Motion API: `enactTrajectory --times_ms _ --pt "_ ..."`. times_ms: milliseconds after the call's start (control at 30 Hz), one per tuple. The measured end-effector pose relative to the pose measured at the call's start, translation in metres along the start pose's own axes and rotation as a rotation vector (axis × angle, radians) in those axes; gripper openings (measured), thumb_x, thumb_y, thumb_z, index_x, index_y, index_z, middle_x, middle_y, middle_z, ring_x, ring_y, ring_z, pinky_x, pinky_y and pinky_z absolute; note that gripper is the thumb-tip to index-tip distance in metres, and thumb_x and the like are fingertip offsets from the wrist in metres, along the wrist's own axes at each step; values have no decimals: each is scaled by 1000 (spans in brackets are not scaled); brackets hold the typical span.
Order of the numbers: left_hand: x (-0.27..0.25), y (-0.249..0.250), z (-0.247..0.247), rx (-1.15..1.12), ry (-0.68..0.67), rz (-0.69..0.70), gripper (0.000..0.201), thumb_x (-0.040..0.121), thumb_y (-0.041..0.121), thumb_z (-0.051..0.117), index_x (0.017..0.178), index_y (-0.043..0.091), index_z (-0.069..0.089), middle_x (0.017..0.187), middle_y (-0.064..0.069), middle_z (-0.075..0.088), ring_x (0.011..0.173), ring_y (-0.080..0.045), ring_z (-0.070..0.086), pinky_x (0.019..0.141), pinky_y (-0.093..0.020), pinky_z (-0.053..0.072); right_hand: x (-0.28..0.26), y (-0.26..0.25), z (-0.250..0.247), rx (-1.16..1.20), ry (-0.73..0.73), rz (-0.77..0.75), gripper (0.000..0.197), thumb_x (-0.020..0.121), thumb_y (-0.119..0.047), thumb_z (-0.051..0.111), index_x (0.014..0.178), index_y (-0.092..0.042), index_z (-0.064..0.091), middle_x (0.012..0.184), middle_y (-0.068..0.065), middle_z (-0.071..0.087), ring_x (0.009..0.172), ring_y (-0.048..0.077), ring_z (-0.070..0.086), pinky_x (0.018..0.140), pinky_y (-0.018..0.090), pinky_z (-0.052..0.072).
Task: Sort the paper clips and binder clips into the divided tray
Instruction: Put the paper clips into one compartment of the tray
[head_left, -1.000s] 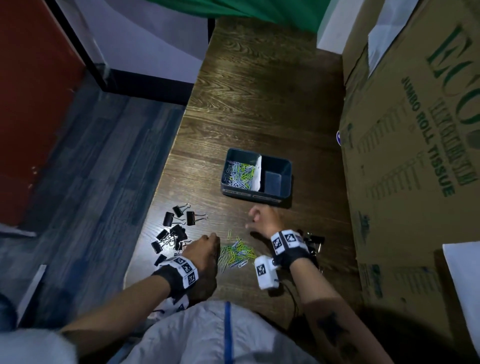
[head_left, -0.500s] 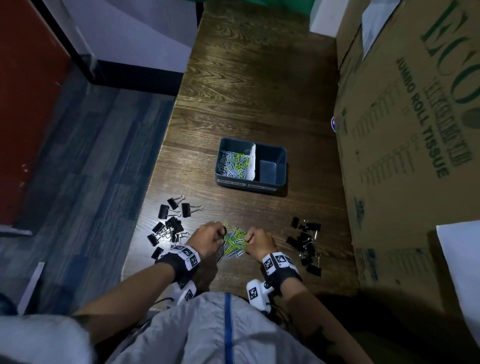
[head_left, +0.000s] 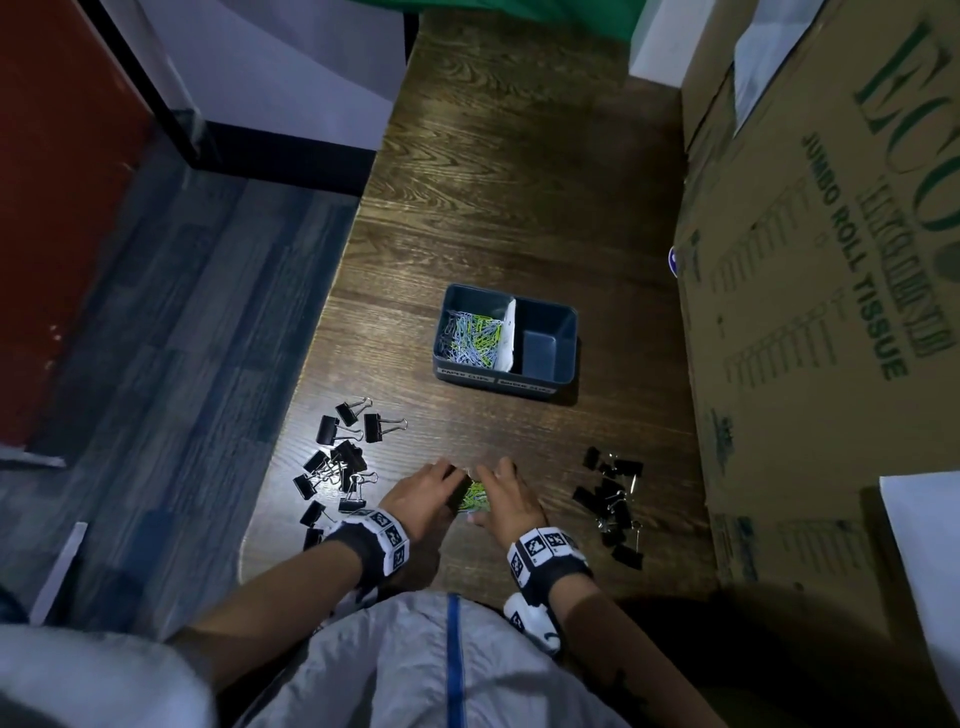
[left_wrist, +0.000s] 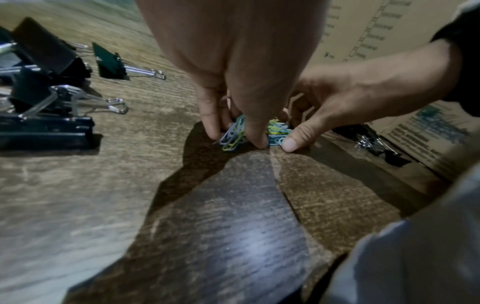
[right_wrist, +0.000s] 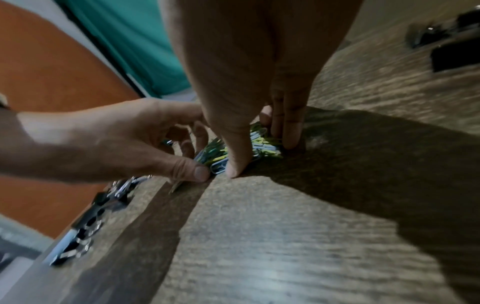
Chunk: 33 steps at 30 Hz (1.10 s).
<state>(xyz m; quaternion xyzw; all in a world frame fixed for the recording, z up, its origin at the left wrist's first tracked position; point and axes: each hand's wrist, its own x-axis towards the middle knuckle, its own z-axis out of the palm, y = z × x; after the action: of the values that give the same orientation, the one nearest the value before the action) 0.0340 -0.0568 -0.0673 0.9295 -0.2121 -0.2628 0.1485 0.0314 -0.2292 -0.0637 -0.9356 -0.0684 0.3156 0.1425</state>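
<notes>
Both hands are now closing in on the loose heap of coloured paper clips (head_left: 474, 493) lying on the worktop (head_left: 519, 208), on the person's side of the divided tray (head_left: 566, 317). A second ago the right hand (head_left: 506, 499) was lifted and sitting closer to the tray, with the heap spread out beside the left hand (head_left: 421, 493); half a second ago the two hands were flanking it, and now they are pressing it into a tight bundle between them.

In the left wrist view the left hand's fingertips (left_wrist: 257, 142) are standing on the wood and clamping blue and yellow clips, and the right hand's thumb (left_wrist: 289, 144) is pushing in from the other side. In the right wrist view the right hand's fingers (right_wrist: 235, 170) are curling over the bundle in the same way. So each hand is grasping part of the heap, which is not yet lifted off the worktop.

The tray's left compartment is already holding many paper clips; its right compartment, beyond the white divider (head_left: 508, 338), appears empty. The larger binder clips (head_left: 337, 457) are lying scattered left of the heap, and the smaller binder clips (head_left: 610, 499) right of it, all untouched.

By my judgement, this gathering means the last paper clips are about to go across in one scoop, leaving only the binder clips to sort. Loose clips slipping out during the lift seem to be the main risk.
</notes>
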Motion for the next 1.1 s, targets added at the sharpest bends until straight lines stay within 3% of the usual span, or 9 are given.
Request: enactTrajectory --times_ms 100,233,367,500,667,767,967,1033,1100 --pt "0 -4 -6 -72 25 -4 45 86 15 59 130 16 47 121 -10 52 101 -31 58 81 -39 48 2 4 -4 73 32 41 55 88 -20 73 137 -20 48 136 12 39 124 34 49 101 45 47" --pt "0 -7 -13 -172 67 -50 23 87 15 59 110 14 58 105 -8 59 92 -30 60 77 -35 46 5 5 -13 114 82 36 40 87 -4 66 123 -21 62 132 10 54 116 35 59 94 41 51" --pt "1 -13 -16 -255 115 -105 6 86 13 65 91 14 67 91 -1 59 85 -22 59 71 -24 40 4 7 -28 172 49 102 21 80 -1 73 91 -18 68 106 9 68 96 31 66 77 34 52" --pt "-1 -14 -23 -315 198 -119 11 81 6 66 81 16 69 82 3 58 79 -17 57 70 -24 41 5 15 -32 252 62 173 15 74 -5 81 78 -16 71 84 3 73 79 24 70 73 33 58" --pt "2 -6 -60 -407 372 -43 17 82 1 69 81 18 68 81 7 62 71 -4 59 68 -21 52 -3 20 -46 300 89 174 21 80 -1 77 73 -21 75 73 -7 70 61 12 66 70 34 61" --pt "11 6 -101 -416 454 -6 14 87 3 66 82 16 67 82 9 61 73 3 59 67 -19 55 -5 23 -51 289 130 169 38 77 1 77 57 -29 65 59 -15 61 61 14 67 68 39 62" --pt "59 20 -188 -433 660 -41 10 87 5 68 85 15 68 84 4 65 72 0 60 68 -19 56 -8 9 -86 323 128 63 30 76 2 79 61 -22 70 62 -10 66 59 7 65 69 41 62" --pt "74 22 -203 -481 652 -67 7 87 10 69 89 16 67 86 3 65 74 -3 62 69 -21 56 -8 2 -104 327 166 18 22 76 1 80 67 -18 74 69 -6 70 62 7 66 68 39 61" --pt "81 22 -208 -528 599 -71 20 85 14 72 104 16 64 92 4 65 82 -10 64 74 -25 55 -7 -5 -125 349 194 9 16 77 -2 82 71 -15 75 75 -1 72 67 11 69 66 38 62"
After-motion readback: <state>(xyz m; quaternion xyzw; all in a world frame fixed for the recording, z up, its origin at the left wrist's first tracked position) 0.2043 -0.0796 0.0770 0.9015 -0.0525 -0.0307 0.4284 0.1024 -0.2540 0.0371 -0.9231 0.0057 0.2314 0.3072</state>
